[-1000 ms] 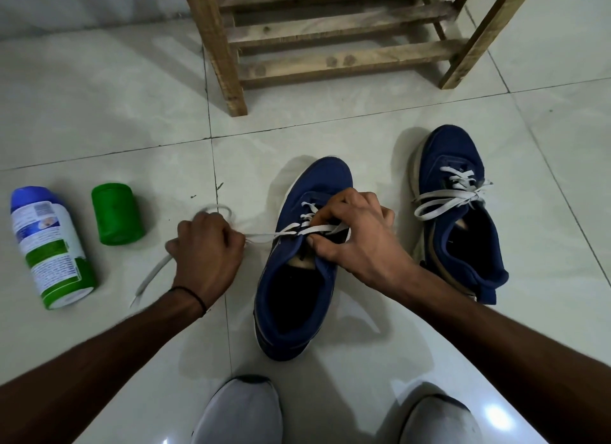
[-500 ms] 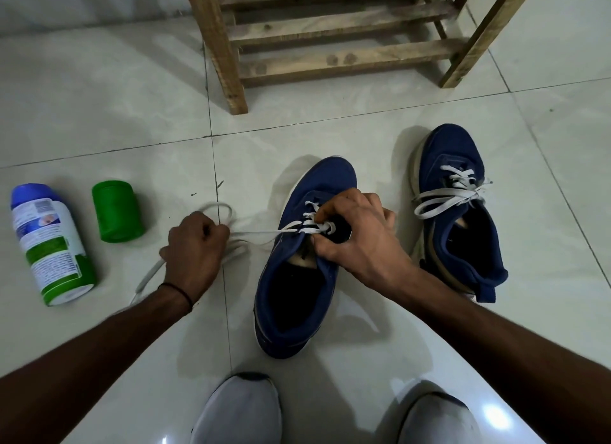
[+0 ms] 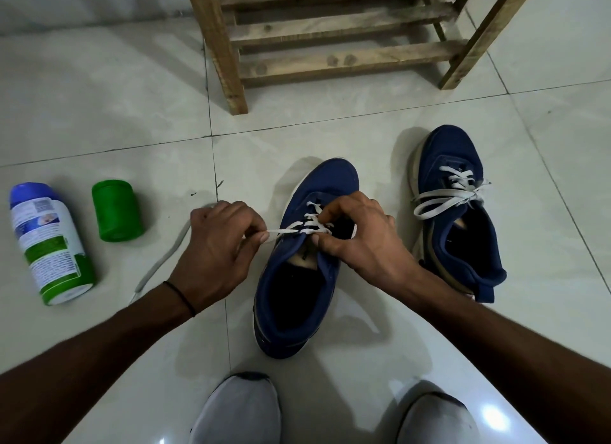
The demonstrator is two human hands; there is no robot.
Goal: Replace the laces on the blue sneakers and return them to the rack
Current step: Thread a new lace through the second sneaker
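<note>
the wooden rack point(image 3: 330, 60) runs off the top edge; the left hand point(image 3: 215, 255) hides part of the white lace point(image 3: 157, 262); print on the bottle point(image 3: 49, 245) is too small to read.

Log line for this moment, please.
step: lacing near sneaker | left hand: pinches lace | right hand: holds lace at eyelets | other sneaker: laced, on floor
</note>
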